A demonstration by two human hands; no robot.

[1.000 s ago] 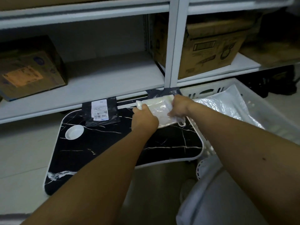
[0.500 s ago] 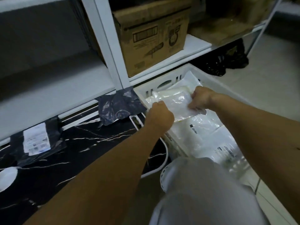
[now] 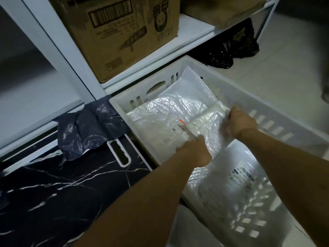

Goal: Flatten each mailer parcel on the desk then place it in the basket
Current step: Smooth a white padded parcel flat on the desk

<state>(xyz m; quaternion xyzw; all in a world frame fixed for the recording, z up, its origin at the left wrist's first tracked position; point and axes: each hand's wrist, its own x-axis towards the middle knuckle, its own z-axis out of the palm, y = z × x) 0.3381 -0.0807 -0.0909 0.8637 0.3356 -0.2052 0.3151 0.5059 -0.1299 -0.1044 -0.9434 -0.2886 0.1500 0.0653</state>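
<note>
Both hands, left [image 3: 195,148] and right [image 3: 240,124], grip a white mailer [image 3: 204,125] inside the basket [image 3: 179,68], atop others; a dark mailer [image 3: 90,129] waits on the bench [image 3: 71,184] at 9 o'clock.

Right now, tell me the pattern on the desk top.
Black with thin white marble veins, on the desk; clearest in the head view.

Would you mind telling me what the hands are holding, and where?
Both hands hold one white mailer parcel over the basket: left hand at its near edge, right hand at its right end.
</note>
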